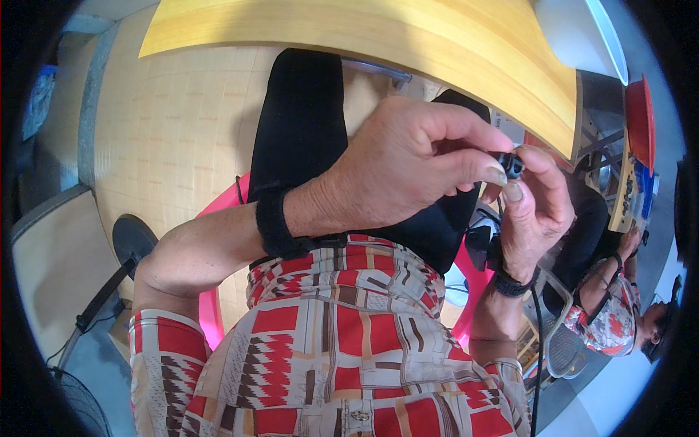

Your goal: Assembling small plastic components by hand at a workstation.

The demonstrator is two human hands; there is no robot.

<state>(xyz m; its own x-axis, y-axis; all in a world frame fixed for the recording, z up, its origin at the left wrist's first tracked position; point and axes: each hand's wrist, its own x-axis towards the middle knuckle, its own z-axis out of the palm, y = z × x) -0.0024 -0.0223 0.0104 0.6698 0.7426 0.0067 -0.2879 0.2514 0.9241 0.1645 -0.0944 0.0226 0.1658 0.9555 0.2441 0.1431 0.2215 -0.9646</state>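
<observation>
A small black part (512, 166), with what looks like an opening in its end, is held up in front of me, right of centre. Its exact kind is too small to make out. My left hand (408, 162) pinches it from the left between thumb and forefinger. From the right, my right hand (537, 197) grips the same part with its thumb and fingertips. Both hands meet over my lap, just off the near edge of the wooden table (364, 28). Fingers hide much of the part.
A white container (582, 36) stands at the table's right end, with a red tray (640, 127) beyond. Another person (608, 306) sits at the far right by a bench. A pink seat (212, 313) is under me; a fan (134, 239) and a chair (58, 247) are left.
</observation>
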